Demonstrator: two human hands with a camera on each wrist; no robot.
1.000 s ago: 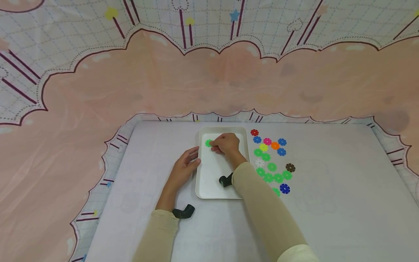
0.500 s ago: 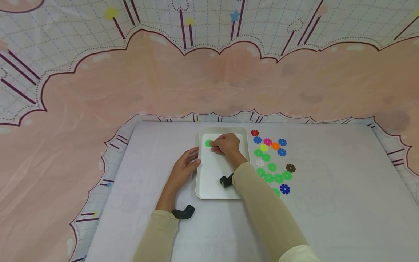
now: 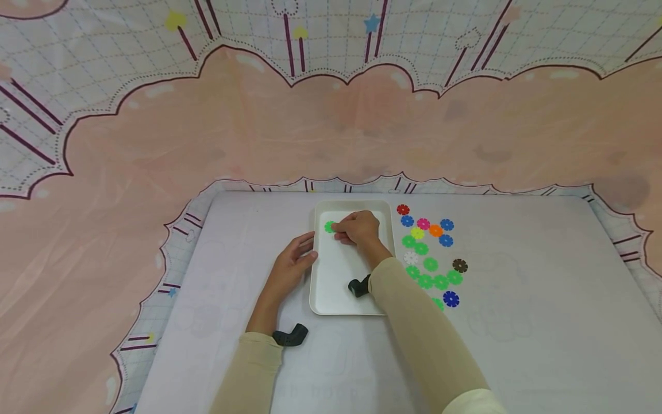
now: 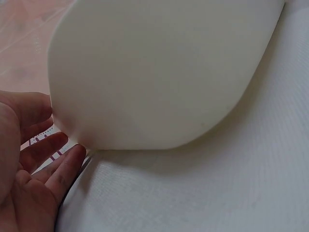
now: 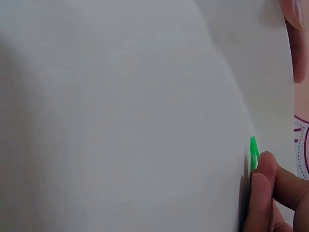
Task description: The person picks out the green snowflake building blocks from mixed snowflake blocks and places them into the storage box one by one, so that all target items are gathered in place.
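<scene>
The place looked like a staged tabletop set for recording, more a small studio corner than a lived-in room. A printed cloth backdrop (image 3: 331, 115) with pink cloud shapes, stars and grid lines hung behind and wrapped around a table (image 3: 517, 322) covered in plain white. On it sat a white tray (image 3: 336, 287) and a neat spread of coloured plastic snowflake discs (image 3: 429, 253), toy pieces laid out just beside the tray.

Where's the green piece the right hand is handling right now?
In the head view the green piece sits in the white tray's far-left corner, at the fingertips of the right hand; the left hand rests against the tray's left edge.
</scene>
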